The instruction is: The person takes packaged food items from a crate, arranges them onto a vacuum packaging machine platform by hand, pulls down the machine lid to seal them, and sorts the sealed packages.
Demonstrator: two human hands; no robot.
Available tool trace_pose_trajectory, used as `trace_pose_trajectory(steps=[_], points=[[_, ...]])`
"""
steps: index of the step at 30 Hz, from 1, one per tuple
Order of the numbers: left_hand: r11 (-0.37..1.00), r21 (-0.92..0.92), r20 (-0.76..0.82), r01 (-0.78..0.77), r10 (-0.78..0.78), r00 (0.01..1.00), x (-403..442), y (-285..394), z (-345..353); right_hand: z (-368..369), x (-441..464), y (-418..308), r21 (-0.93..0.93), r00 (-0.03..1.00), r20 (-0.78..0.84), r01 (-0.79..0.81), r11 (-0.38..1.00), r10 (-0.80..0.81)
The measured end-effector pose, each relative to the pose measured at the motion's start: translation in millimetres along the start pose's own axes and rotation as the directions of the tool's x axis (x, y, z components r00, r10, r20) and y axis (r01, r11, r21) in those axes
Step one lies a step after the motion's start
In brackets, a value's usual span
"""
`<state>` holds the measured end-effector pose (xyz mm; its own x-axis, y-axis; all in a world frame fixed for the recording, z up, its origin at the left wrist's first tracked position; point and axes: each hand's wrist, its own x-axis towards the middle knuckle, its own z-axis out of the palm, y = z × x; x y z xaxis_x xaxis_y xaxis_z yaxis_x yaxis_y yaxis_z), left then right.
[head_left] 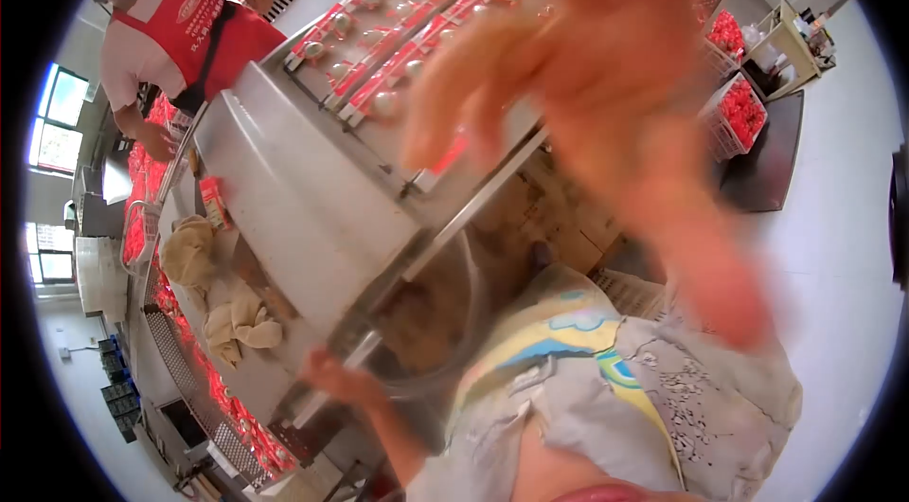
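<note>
Close to the camera, my right hand (568, 57) is raised over the right part of the work table, blurred by motion. Its fingers look spread, and I see nothing held in them. At the lower left, my left hand (341, 381) lies across the metal rail (365, 348) at the table's near end, its fingers curled over it. Beyond my right hand, pale round items (383, 104) in red and white packaging stand in rows on the table. A smooth metal surface (294, 189) slopes between these rows and the left ledge.
A co-worker in a red apron (204, 28) stands at the far left. Beige cloths (241, 324) and a red packet (214, 202) lie on the left ledge. Crates of red packets (741, 114) stand at the right. A line of red packets (222, 388) runs along the left.
</note>
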<state>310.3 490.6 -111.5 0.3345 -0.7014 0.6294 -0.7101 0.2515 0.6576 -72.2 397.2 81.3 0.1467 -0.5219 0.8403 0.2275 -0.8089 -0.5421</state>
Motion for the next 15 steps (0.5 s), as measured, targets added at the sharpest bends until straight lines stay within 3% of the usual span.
trace_pose_trajectory(steps=[1,2,4,5,8,11,15], points=[[0.999,0.038,0.114,0.011,-0.015,0.993,-0.3,26.7,29.8,-35.3,7.0,-20.4,0.003,0.998,0.046,0.050,0.999,-0.050],[0.985,0.046,0.208,-0.168,0.155,0.966,3.3,47.8,59.8,-72.8,7.9,-40.5,0.006,0.993,0.100,0.058,0.998,-0.058],[0.942,-0.165,0.331,-0.292,0.331,0.884,10.6,85.4,117.2,-123.8,10.2,-74.1,-0.045,0.977,0.203,0.073,0.996,-0.062],[0.899,-0.171,0.396,-0.404,0.438,0.807,16.0,99.2,138.5,-147.9,5.3,-87.6,-0.071,0.973,0.229,0.057,0.996,-0.039],[0.886,-0.393,0.363,-0.244,0.394,0.844,6.6,144.6,192.9,-205.0,-8.1,-122.2,-0.171,0.951,0.296,-0.038,0.985,0.089],[0.934,-0.348,0.433,-0.086,0.242,0.869,-6.3,151.4,220.4,-235.2,-13.2,-125.4,-0.247,0.945,0.295,-0.066,0.967,0.140],[0.988,-0.148,0.507,0.040,0.041,0.861,-29.9,143.1,252.4,-270.6,1.9,-92.4,-0.268,0.932,0.323,-0.076,0.960,0.164]])
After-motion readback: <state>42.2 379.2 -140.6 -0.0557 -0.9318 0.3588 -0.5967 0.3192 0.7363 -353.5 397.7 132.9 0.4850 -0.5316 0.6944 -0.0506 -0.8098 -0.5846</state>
